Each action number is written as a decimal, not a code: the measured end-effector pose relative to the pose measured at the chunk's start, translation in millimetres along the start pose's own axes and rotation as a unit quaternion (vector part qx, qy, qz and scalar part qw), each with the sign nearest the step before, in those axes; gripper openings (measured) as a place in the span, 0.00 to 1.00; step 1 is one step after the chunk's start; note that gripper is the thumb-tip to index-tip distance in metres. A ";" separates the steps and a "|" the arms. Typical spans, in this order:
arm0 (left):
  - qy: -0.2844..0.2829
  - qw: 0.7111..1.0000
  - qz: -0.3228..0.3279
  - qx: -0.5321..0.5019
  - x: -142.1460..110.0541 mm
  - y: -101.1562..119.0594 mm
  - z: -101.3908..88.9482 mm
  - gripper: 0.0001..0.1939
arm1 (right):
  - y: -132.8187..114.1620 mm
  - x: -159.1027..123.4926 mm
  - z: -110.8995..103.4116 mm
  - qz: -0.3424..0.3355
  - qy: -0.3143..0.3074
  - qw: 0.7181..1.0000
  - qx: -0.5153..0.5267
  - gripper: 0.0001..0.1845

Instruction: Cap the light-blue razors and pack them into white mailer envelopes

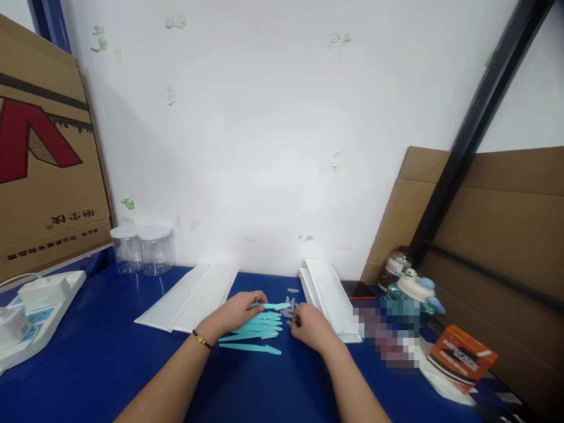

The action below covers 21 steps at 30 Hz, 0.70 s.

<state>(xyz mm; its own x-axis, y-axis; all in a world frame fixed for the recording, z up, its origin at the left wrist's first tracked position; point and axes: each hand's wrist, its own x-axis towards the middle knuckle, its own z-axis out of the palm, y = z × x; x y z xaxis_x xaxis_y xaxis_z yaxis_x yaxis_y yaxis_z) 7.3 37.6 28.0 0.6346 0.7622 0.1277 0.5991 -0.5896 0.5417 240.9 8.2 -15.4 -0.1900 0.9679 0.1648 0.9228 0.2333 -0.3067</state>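
My left hand [238, 311] is closed on a turquoise eyebrow razor [277, 306], its bladed end pointing right. Below it on the blue table, several more turquoise eyebrow razors [251, 348] lie side by side with their heads to the right. My right hand [314, 326] is just right of the held razor's tip, fingers curled together; whatever they hold, if anything, is hidden. Small translucent blade caps [288, 313] are scattered between the two hands, partly behind the right fingers.
White flat packs [200, 294] lie to the left and more white packs [330, 299] to the right. Two clear jars [156, 252], a power strip [48, 317], a phone [359, 289], a teal bottle [414, 294] and an orange box [462, 356] surround the blue table [255, 393].
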 end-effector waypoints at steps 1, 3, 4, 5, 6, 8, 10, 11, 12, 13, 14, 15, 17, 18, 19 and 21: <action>-0.022 1.000 0.001 -0.001 -4.8 10.8 -2.9 0.14 | -0.2 -0.3 -1.0 0.001 0.000 1.000 -0.004 0.04; -0.095 0.995 -0.003 0.013 -16.3 28.7 -2.5 0.13 | -2.0 -0.9 -3.3 -0.001 -0.005 1.000 -0.005 0.04; -0.118 0.993 -0.005 0.026 -22.6 34.6 1.1 0.11 | -3.5 -1.2 -4.5 -0.002 -0.009 1.000 -0.002 0.04; -0.130 0.991 -0.003 0.039 -28.9 38.4 6.5 0.09 | -5.2 -1.4 -5.9 -0.003 -0.010 1.000 0.001 0.04; -0.133 0.990 -0.006 0.050 -35.0 40.2 13.0 0.08 | -7.1 -1.7 -7.2 -0.002 -0.006 1.000 0.005 0.04; -0.124 0.990 -0.023 0.063 -44.8 40.2 25.9 0.06 | -10.5 -2.1 -9.7 0.001 0.011 1.000 0.018 0.05; -0.099 0.992 -0.035 0.071 -49.8 38.6 33.7 0.05 | -12.1 -2.5 -11.7 -0.001 0.019 0.999 0.048 0.06; -0.082 0.993 -0.037 0.078 -50.2 38.1 34.8 0.05 | -12.0 -2.6 -12.4 -0.004 0.021 0.997 0.068 0.06; -0.067 0.993 -0.038 0.089 -49.4 38.0 34.2 0.05 | -11.3 -2.6 -13.0 -0.008 0.020 0.996 0.090 0.06; -0.052 0.992 -0.042 0.105 -47.7 38.0 32.4 0.05 | -10.2 -2.6 -13.4 -0.011 0.017 0.993 0.116 0.06; -0.042 0.990 -0.051 0.126 -45.3 38.0 30.0 0.06 | -8.7 -2.6 -13.7 -0.012 0.010 0.989 0.146 0.05; -0.037 0.986 -0.064 0.148 -42.8 37.8 27.5 0.08 | -7.0 -2.5 -13.9 -0.013 -0.006 0.984 0.179 0.05; -0.036 0.979 -0.085 0.183 -38.6 36.2 24.4 0.11 | -3.3 -2.6 -14.1 -0.009 -0.067 0.966 0.250 0.04; -0.038 0.977 -0.089 0.191 -37.3 34.8 24.1 0.11 | -1.7 -3.0 -14.2 -0.005 -0.106 0.954 0.282 0.05; -0.040 0.976 -0.091 0.194 -36.7 33.0 24.7 0.10 | -0.2 -3.6 -14.3 -0.001 -0.142 0.941 0.307 0.06; -0.042 0.977 -0.090 0.186 -36.9 28.6 27.8 0.07 | 2.2 -5.7 -14.9 0.008 -0.185 0.926 0.329 0.08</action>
<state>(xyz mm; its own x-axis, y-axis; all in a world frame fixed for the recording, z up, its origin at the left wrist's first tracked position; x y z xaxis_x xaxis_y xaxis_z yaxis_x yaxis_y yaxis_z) 14.6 -14.8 15.7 0.5303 0.8476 -0.0185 0.8315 -0.5157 0.2066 249.0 1.8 -3.0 -0.3927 0.9090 -0.1396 0.5461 0.1084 -0.8307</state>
